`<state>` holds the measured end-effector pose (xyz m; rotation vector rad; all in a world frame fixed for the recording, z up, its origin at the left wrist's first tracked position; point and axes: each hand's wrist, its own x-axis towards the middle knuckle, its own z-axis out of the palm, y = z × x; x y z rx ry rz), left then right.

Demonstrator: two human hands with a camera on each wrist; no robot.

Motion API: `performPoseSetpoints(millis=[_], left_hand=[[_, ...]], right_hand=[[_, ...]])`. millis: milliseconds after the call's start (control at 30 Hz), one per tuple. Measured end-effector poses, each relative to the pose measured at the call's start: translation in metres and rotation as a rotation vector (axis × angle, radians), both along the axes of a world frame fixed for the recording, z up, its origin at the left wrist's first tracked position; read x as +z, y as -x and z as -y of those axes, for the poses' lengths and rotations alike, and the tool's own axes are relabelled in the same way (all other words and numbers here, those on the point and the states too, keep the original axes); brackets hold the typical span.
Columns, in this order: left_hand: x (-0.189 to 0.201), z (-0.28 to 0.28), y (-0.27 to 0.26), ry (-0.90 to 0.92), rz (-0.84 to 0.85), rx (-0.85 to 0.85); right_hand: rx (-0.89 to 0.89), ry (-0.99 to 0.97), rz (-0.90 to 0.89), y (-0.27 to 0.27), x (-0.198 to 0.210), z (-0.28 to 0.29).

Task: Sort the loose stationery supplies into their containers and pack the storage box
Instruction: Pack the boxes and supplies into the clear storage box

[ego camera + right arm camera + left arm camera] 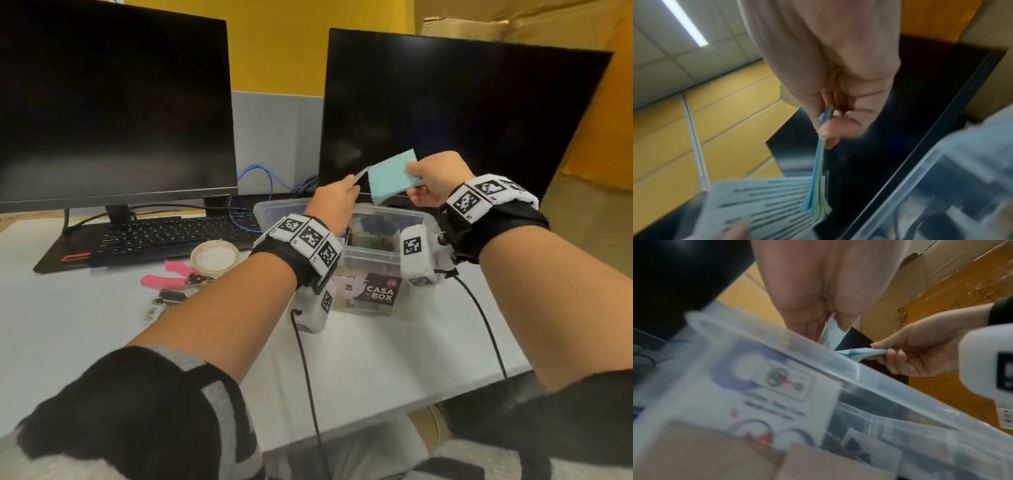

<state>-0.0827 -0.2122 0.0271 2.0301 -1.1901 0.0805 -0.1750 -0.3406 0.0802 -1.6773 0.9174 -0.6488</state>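
Our right hand (433, 183) pinches the blue sticky-note pad (394, 180) above the storage box (383, 219); our left hand (337, 202) pinches its printed backing card (361, 175) at nine o'clock, box straight below at six.

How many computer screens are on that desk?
2: a dark monitor at the left behind the keyboard, and another dark monitor at the right behind the clear box.

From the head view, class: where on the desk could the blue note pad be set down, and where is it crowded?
Free: the white desk between the clear storage box and the near edge, and the near-left stretch below the pink pliers. Crowded: around the tape roll, the pliers and the small clips, and behind, by the keyboard.
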Motion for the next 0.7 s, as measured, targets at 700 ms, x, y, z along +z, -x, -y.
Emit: performPoseSetpoints(millis=[700], left_hand=[[-0.03,0.048,0.021,-0.081,0.04,-0.019]], right_hand=[[0.042,0.493,-0.495,0.036,-0.016,0.037]])
